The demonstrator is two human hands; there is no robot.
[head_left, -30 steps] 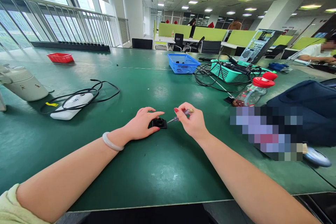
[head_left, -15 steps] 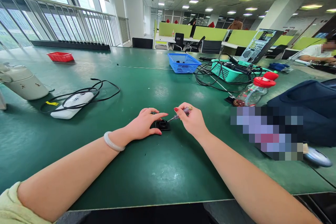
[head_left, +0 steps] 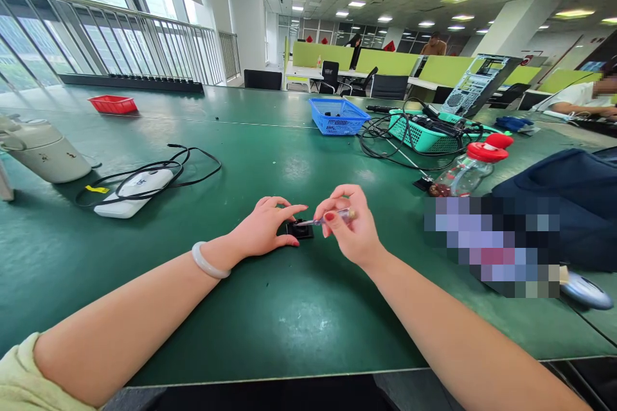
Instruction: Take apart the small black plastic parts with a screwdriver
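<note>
Tilted flatter than half a second earlier, the screwdriver (head_left: 345, 212) had shifted left, its tip over the small black part (head_left: 304, 232) on the green desk (head_left: 289, 308). Its handle sat pinched in the right hand (head_left: 355, 231); the left hand (head_left: 260, 228) spread thumb and forefinger about the part, its grip unclear.

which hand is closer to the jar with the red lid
Right. The right hand, holding the screwdriver, is left of the jar; the left hand is farther left, at the small black part.
</note>
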